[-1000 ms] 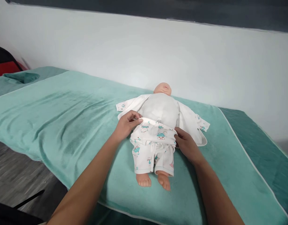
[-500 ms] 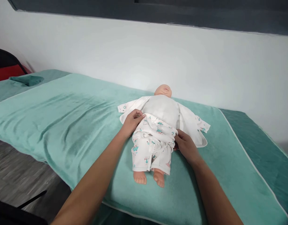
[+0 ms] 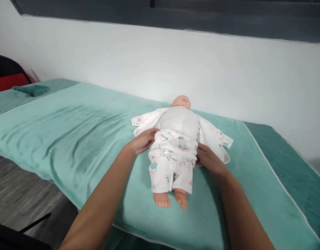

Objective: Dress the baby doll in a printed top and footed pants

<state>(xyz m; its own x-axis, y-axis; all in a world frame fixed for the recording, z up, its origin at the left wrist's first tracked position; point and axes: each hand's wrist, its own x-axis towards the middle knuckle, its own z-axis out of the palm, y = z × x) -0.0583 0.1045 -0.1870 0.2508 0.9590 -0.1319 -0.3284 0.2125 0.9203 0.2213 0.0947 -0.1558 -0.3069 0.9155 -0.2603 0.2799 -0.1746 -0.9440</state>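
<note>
Blanket (image 3: pixel 76 132) green, creased, under doll (image 3: pixel 181 119); white wall (image 3: pixel 160 66) behind.

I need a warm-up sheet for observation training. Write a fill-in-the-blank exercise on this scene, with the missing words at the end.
1. The doll lies on its ____ on the light green blanket.
2. The left hand and the right hand touch opposite ____ of the patterned trousers.
3. With toes uncovered, the doll's feet are ____.
4. The white jacket is spread ____, not closed over the chest.

Missing words: back; sides; bare; open.
</note>
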